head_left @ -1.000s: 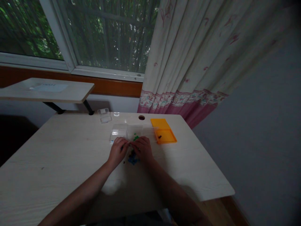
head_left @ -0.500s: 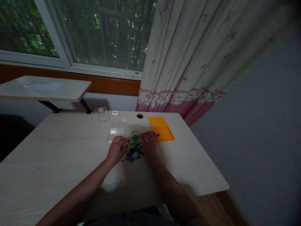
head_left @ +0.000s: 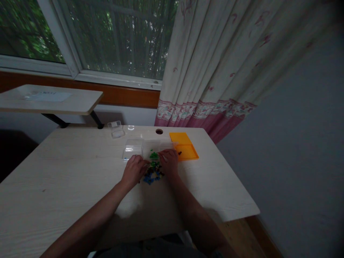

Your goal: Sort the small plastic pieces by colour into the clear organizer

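A heap of small loose pieces lies between my hands. Its green pieces (head_left: 154,155) are at the far end, dark ones (head_left: 156,171) in the middle and blue pieces (head_left: 148,179) at the near end. My left hand (head_left: 134,170) is at the heap's left edge, its fingers bent and drawn together over the pieces. My right hand (head_left: 169,162) is at the right edge, with thumb and fingertips closed beside the green pieces. Whatever either hand pinches is too small to name. Behind the hands lies a clear plastic box (head_left: 133,147), partly covered by them.
An orange tray (head_left: 188,152) with an open lid and a few dark bits lies right of my right hand. A small clear case (head_left: 117,133) stands open at the back left, near a cable hole (head_left: 159,131). A raised shelf (head_left: 86,98) overhangs the desk's far left.
My left hand has turned slightly and reaches further over the heap, and the pale yellowish bit seen by its fingers no longer shows. My right hand has barely shifted. The view moved slightly.
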Tool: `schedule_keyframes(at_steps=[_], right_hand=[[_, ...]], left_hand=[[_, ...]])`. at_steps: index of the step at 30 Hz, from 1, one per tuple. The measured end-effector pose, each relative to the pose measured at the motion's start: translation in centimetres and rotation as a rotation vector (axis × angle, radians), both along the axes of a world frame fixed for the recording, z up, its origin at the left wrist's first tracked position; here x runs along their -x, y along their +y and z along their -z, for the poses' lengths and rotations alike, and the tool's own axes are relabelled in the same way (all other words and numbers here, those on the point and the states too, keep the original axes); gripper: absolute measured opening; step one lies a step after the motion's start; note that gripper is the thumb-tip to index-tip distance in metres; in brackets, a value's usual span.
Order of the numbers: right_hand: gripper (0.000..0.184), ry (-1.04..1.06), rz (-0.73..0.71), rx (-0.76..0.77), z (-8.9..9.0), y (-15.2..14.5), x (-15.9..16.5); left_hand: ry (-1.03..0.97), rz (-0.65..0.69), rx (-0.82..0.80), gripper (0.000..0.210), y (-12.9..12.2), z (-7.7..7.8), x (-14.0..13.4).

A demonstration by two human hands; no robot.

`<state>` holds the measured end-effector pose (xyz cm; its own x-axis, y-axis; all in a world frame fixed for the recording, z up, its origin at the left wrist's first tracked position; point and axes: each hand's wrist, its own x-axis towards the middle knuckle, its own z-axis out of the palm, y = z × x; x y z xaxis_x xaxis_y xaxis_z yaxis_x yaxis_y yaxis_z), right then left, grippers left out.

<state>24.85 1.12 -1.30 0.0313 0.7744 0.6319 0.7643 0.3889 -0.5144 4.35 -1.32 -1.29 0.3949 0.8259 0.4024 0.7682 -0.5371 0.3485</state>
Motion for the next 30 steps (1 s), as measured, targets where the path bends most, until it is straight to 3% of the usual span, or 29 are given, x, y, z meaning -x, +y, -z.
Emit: schedule_keyframes(at_steps=[18,30], right_hand=[[0.009,-0.008,-0.005,0.018,-0.02,-0.13,0.16],[0.007,-0.053,0.027,0.021,-0.29,-0.27,0.33]], left_hand=[[0.029,-0.027,0.012,0.022,0.0,-0.15,-0.06],[0.011,-0.028,0.023,0.011,-0.19,-0.54,-0.12]])
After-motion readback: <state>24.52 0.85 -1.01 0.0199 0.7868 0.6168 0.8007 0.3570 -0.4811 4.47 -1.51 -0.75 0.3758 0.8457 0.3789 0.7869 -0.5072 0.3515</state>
